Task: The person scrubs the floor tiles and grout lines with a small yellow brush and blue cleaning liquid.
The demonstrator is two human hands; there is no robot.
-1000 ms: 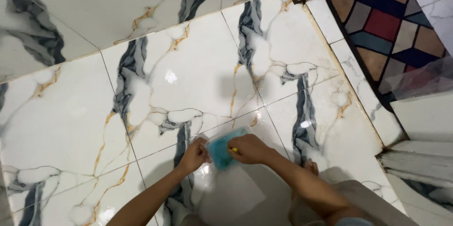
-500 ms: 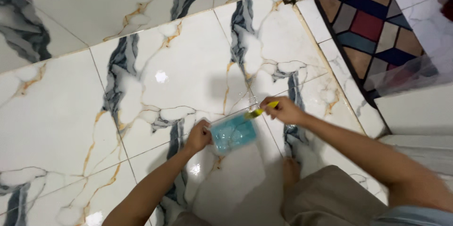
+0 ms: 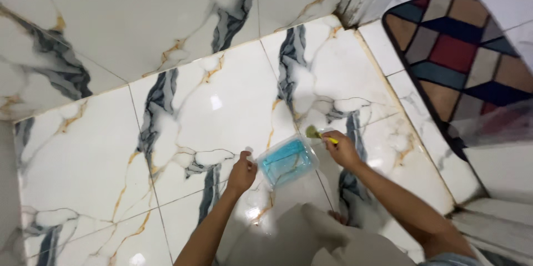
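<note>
Glossy white marble-patterned floor tiles (image 3: 222, 99) fill the room, a multicoloured geometric mat (image 3: 461, 60) beyond. Low over the tiles hangs a clear plastic pouch of blue liquid (image 3: 287, 161); it looks light, floppy, slippery, best gripped by its corners. The left hand (image 3: 242, 172) pinches 1 corner; the right hand (image 3: 341, 149) is closed around a small yellow-handled tool (image 3: 321, 135).

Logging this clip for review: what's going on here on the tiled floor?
A person crouches over a glossy marble-patterned tile floor. The left hand steadies a clear container of blue liquid at its near corner. The right hand holds a small yellow-handled brush, its head resting on the floor just beyond the container. A patchwork mat lies to the right.
</note>
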